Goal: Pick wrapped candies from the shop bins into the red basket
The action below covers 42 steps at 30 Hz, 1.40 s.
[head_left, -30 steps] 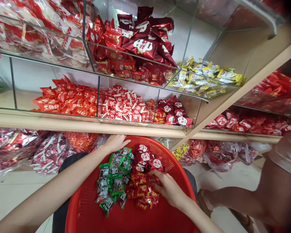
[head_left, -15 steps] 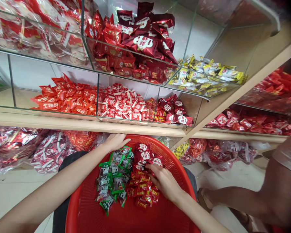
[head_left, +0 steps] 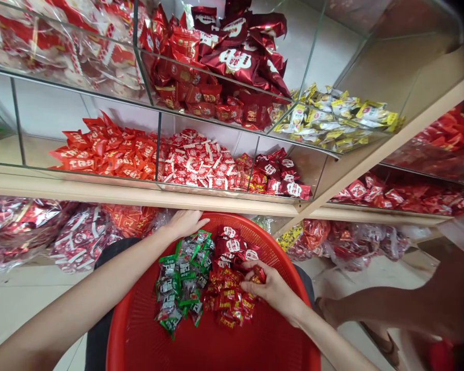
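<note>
My left hand [head_left: 183, 224] rests on the far rim of a round red plastic mesh basket [head_left: 270, 252], its fingers apart and holding nothing. Inside the basket lie a heap of green-and-silver candy packets [head_left: 180, 283], a heap of small red packets [head_left: 228, 296] and a heap of dark red packets [head_left: 232, 247]. My right hand [head_left: 266, 286] is over the right side of the red heap. Its fingers pinch a small red packet [head_left: 258, 275], which is partly hidden by them.
Glass-fronted shelves [head_left: 158, 154] hold loose red, dark red and yellow packets just beyond the basket. Bulging transparent bags of red sweets [head_left: 81, 239] stand on the tiled floor below them. A co-worker's arm [head_left: 386, 304] reaches in at the right.
My right hand has shifted right and now pinches a small red packet. The co-worker's torso has left the right edge, leaving the arm in view. The whole view has tilted slightly.
</note>
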### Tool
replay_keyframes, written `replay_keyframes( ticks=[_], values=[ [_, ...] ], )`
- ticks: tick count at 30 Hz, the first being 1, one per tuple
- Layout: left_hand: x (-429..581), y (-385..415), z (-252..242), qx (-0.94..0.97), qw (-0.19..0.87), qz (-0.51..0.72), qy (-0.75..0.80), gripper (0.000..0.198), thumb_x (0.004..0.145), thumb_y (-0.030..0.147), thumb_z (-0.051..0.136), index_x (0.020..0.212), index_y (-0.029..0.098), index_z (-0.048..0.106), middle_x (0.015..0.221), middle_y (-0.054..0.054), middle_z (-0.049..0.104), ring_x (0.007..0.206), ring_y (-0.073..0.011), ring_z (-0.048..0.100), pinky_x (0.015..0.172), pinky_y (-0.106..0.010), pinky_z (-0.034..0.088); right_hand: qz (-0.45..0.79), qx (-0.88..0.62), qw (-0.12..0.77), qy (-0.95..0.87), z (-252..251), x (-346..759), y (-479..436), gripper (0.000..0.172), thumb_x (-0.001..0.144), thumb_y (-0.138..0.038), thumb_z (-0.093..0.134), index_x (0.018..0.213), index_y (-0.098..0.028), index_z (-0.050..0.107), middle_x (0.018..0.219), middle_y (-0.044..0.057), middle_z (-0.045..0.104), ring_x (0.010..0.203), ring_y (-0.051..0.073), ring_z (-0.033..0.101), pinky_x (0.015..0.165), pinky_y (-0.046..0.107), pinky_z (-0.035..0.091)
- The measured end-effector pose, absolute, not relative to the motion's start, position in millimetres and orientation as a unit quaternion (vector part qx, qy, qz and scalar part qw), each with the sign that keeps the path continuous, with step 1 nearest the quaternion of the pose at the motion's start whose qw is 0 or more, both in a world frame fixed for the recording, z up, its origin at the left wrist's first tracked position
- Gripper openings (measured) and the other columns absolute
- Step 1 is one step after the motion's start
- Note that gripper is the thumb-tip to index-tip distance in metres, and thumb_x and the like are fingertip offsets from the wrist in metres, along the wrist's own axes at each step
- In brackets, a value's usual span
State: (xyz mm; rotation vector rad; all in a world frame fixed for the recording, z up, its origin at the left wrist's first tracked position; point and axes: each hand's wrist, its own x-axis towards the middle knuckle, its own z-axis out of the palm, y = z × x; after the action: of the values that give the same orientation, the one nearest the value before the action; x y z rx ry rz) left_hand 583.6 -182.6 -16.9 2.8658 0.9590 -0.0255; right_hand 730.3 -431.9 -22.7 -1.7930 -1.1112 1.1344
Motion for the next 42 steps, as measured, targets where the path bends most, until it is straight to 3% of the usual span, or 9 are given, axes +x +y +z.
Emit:
replay_keyframes(
  ticks=[5,9,12,17,21,24,27,39,42],
  values=[
    [584,-183,-17,0.948,0.054,-0.008,0.314,0.048,0.086,0.051,0.029,0.096,0.013,0.056,0.101,-0.015,0.063,0.094,-0.0253,0.059,0.078,-0.033,0.044,0.401,-0.722,0.313,-0.468,-33,732,-454,0.034,0.066,-0.018,0.06,0.095,-0.02,0.043,0.081,-0.002,0.054,0.07,0.012,0.051,0.06,0.021,0.039],
    [584,-183,-16,0.95,0.052,-0.007,0.308,0.049,0.086,0.052,0.029,0.095,0.013,0.056,0.1,-0.015,0.063,0.094,-0.0254,0.06,0.077,-0.032,0.044,0.293,-0.766,0.1,-0.564,-33,724,-463,0.028,0.069,-0.01,0.052,0.095,-0.019,0.048,0.083,0.003,0.06,0.077,0.017,0.055,0.065,0.024,0.037],
    [584,-182,-16,0.95,0.051,-0.01,0.307,0.051,0.086,0.053,0.027,0.091,0.013,0.057,0.095,-0.016,0.065,0.088,-0.0269,0.061,0.073,-0.034,0.046,0.247,-0.758,-0.06,-0.601,-26,716,-462,0.035,0.073,-0.007,0.049,0.106,-0.017,0.049,0.097,0.009,0.062,0.087,0.021,0.058,0.068,0.026,0.037],
    [584,-182,-16,0.949,0.047,-0.011,0.312,0.05,0.086,0.053,0.027,0.092,0.014,0.057,0.094,-0.015,0.065,0.09,-0.0264,0.061,0.074,-0.034,0.045,0.174,-0.741,-0.179,-0.623,-25,707,-455,0.038,0.08,-0.005,0.041,0.115,-0.016,0.047,0.103,0.011,0.062,0.09,0.022,0.06,0.067,0.026,0.04],
    [584,-183,-15,0.95,0.045,-0.012,0.31,0.051,0.086,0.053,0.026,0.093,0.014,0.057,0.092,-0.014,0.065,0.089,-0.0258,0.061,0.074,-0.033,0.045,0.131,-0.765,-0.177,-0.605,-30,711,-453,0.027,0.081,-0.01,0.044,0.106,-0.015,0.052,0.1,0.013,0.063,0.087,0.024,0.061,0.063,0.028,0.043],
    [584,-183,-14,0.95,0.044,-0.012,0.308,0.05,0.086,0.052,0.026,0.092,0.013,0.057,0.092,-0.014,0.065,0.089,-0.0263,0.061,0.073,-0.034,0.046,0.101,-0.778,-0.135,-0.605,-30,719,-456,0.022,0.081,-0.015,0.05,0.102,-0.013,0.055,0.099,0.014,0.062,0.094,0.025,0.057,0.073,0.031,0.044],
    [584,-184,-13,0.95,0.042,-0.012,0.308,0.049,0.086,0.051,0.027,0.09,0.013,0.058,0.092,-0.014,0.066,0.088,-0.0261,0.061,0.074,-0.034,0.046,0.081,-0.786,-0.129,-0.599,-28,724,-460,0.025,0.08,-0.021,0.053,0.103,-0.012,0.056,0.101,0.015,0.061,0.097,0.027,0.054,0.079,0.036,0.042],
    [584,-184,-14,0.951,0.033,-0.02,0.305,0.046,0.086,0.048,0.029,0.093,0.013,0.057,0.093,-0.014,0.066,0.087,-0.0259,0.062,0.072,-0.033,0.046,0.097,-0.791,-0.184,-0.575,-29,711,-457,0.044,0.075,-0.045,0.059,0.101,-0.01,0.058,0.096,0.018,0.06,0.093,0.033,0.053,0.075,0.043,0.04],
    [584,-184,-14,0.952,0.031,-0.021,0.303,0.045,0.087,0.048,0.028,0.094,0.013,0.057,0.094,-0.015,0.066,0.086,-0.0266,0.062,0.072,-0.034,0.046,0.091,-0.782,-0.132,-0.602,-15,712,-442,0.027,0.08,-0.034,0.054,0.099,-0.014,0.056,0.096,0.013,0.06,0.092,0.027,0.055,0.073,0.034,0.041]
  ],
)
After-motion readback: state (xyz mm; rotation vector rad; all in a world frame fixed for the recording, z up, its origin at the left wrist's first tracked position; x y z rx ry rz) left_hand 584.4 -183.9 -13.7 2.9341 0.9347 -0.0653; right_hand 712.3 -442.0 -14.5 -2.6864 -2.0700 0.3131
